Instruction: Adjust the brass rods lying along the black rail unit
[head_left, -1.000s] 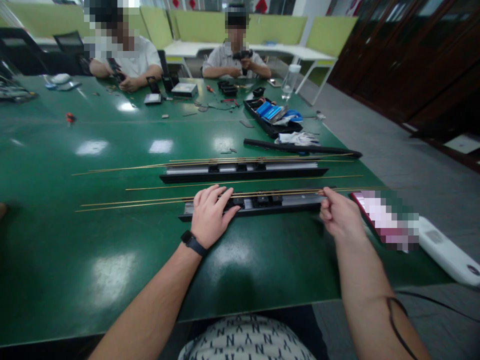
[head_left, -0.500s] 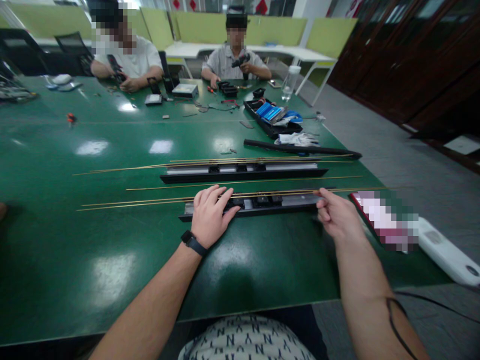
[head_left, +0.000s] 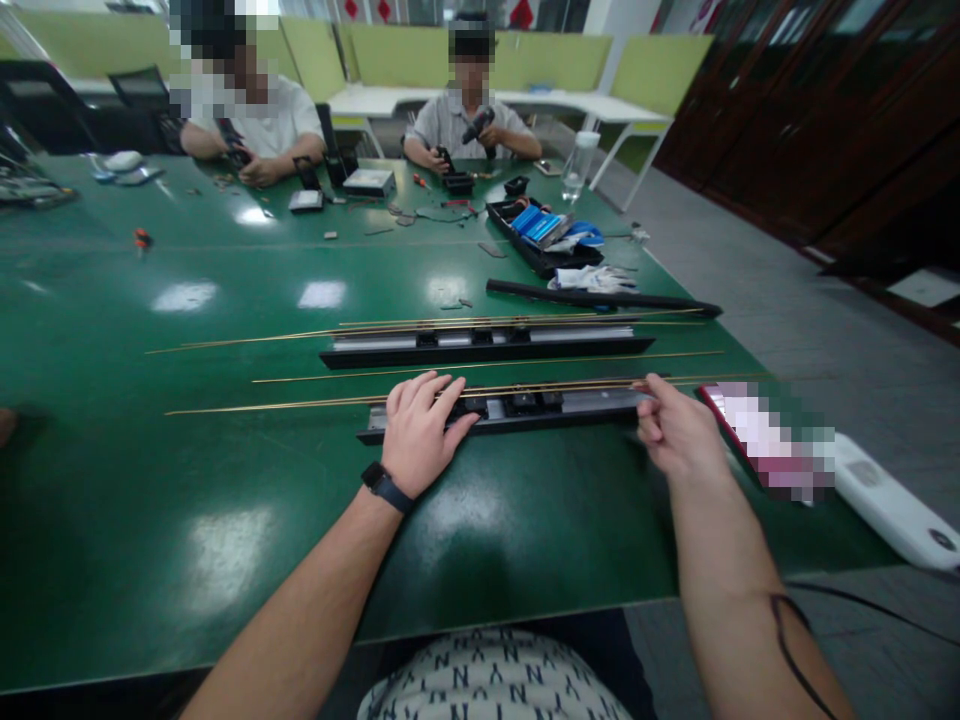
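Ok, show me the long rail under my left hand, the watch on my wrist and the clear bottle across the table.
Rail (head_left: 525, 422): head view, on its black front wall.
Watch (head_left: 388, 487): head view, on its dark strap.
Bottle (head_left: 579, 167): head view, mid-body.

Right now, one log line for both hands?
left hand: laid across near rail | right hand: pinching gold rods by near rail's right end | far rail: beyond near rail
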